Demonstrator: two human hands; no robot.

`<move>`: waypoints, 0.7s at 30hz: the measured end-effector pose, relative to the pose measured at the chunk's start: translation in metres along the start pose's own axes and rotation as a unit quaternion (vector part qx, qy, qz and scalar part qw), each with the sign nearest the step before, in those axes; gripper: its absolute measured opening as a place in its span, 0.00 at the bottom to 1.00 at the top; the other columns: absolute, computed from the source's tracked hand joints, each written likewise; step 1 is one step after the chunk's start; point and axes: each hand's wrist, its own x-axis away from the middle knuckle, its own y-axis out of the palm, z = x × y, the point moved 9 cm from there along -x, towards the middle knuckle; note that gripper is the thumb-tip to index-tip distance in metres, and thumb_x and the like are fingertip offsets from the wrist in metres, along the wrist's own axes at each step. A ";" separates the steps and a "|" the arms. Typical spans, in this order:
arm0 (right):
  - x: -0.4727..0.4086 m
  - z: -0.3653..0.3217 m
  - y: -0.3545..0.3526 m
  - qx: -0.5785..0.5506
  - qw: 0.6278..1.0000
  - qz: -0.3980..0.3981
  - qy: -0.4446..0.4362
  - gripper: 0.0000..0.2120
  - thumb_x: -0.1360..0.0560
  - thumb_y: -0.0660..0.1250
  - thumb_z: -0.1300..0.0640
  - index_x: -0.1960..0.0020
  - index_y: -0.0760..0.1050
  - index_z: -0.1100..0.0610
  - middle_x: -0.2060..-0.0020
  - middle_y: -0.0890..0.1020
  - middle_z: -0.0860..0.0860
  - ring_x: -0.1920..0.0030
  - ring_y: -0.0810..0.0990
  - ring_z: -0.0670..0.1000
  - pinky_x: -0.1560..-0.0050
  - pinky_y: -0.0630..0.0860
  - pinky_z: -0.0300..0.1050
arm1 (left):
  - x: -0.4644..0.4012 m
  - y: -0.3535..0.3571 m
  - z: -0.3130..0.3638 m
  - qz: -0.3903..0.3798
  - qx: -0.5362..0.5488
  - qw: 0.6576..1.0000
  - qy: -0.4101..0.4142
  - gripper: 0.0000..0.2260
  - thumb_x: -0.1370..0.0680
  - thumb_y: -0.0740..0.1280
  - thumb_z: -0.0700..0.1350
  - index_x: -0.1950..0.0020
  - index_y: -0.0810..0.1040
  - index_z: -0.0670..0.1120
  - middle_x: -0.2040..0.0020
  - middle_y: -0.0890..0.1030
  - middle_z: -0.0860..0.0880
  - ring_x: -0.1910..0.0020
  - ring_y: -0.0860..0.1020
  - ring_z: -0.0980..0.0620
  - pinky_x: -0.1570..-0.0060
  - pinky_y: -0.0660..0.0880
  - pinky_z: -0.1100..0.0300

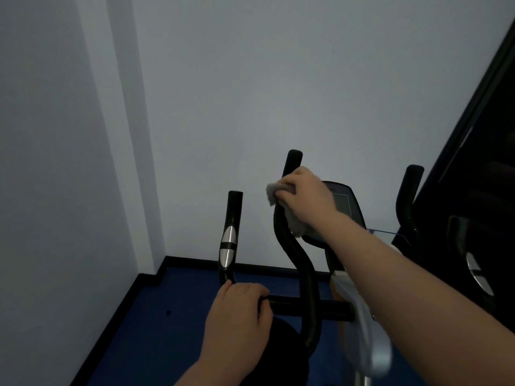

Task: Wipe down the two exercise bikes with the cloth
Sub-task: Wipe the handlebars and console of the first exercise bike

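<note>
Pale walls [250,93] meet in a corner at the left of the frame, above a blue floor [156,324] with a dark skirting. At lower centre, the left hand [237,316] curls around the black crossbar [309,306] of the exercise bike. Right of centre, the right hand [303,196] grips a grey cloth [274,192] wrapped against the curved black handlebar [295,252]. Behind that wrist sits the bike's console [341,200]. A dark machine [473,204] fills the right edge.
</note>
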 end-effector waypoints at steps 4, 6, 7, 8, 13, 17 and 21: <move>0.032 0.003 0.033 -0.044 0.999 -0.018 0.026 0.12 0.21 0.63 0.51 0.43 0.80 0.54 0.44 0.72 0.48 0.50 0.74 0.50 0.54 0.70 0.45 | 0.002 -0.002 -0.003 0.010 0.026 1.000 -0.013 0.09 0.20 0.62 0.48 0.44 0.78 0.54 0.54 0.75 0.63 0.53 0.67 0.66 0.36 0.65 0.64; 0.045 0.005 0.031 -0.087 0.995 -0.051 0.019 0.10 0.22 0.66 0.52 0.45 0.81 0.54 0.45 0.73 0.47 0.48 0.75 0.50 0.48 0.73 0.47 | 0.002 -0.001 -0.004 0.007 0.032 0.999 -0.021 0.10 0.20 0.61 0.48 0.42 0.78 0.55 0.53 0.74 0.63 0.51 0.67 0.66 0.36 0.67 0.63; 0.055 0.003 0.031 -0.077 0.993 -0.085 -0.006 0.09 0.24 0.67 0.52 0.47 0.82 0.53 0.47 0.74 0.47 0.48 0.76 0.50 0.47 0.73 0.48 | 0.002 -0.001 -0.004 0.004 0.031 0.999 -0.023 0.10 0.20 0.61 0.48 0.42 0.78 0.55 0.52 0.75 0.63 0.51 0.67 0.66 0.38 0.67 0.63; 0.066 0.003 0.031 -0.058 0.990 -0.124 -0.029 0.07 0.26 0.69 0.52 0.49 0.82 0.51 0.48 0.74 0.46 0.48 0.76 0.50 0.46 0.74 0.49 | 0.003 0.000 -0.004 0.002 0.029 0.999 -0.023 0.10 0.20 0.61 0.48 0.43 0.78 0.55 0.53 0.75 0.63 0.52 0.68 0.67 0.38 0.68 0.62; 0.086 0.018 0.014 -0.082 0.975 -0.206 -0.002 0.04 0.30 0.73 0.53 0.56 0.84 0.50 0.56 0.79 0.46 0.53 0.79 0.47 0.48 0.76 0.50 | 0.002 -0.002 -0.002 0.001 0.008 1.000 -0.013 0.09 0.21 0.62 0.47 0.44 0.79 0.55 0.57 0.72 0.65 0.51 0.61 0.81 0.34 0.67 0.56; 0.084 0.016 0.007 -0.133 0.989 -0.032 0.053 0.08 0.24 0.68 0.56 0.48 0.83 0.54 0.50 0.77 0.51 0.49 0.77 0.50 0.46 0.71 0.44 | 0.002 0.000 -0.004 -0.006 0.011 1.000 -0.019 0.09 0.21 0.62 0.47 0.44 0.79 0.55 0.55 0.73 0.64 0.52 0.62 0.80 0.35 0.67 0.55; 0.147 0.016 0.014 -0.079 0.996 0.019 0.041 0.08 0.23 0.67 0.59 0.47 0.82 0.51 0.49 0.73 0.45 0.54 0.71 0.39 0.54 0.64 0.28 | 0.002 -0.001 -0.005 0.000 0.038 0.999 -0.016 0.08 0.21 0.62 0.47 0.46 0.79 0.56 0.55 0.75 0.64 0.50 0.67 0.74 0.37 0.69 0.57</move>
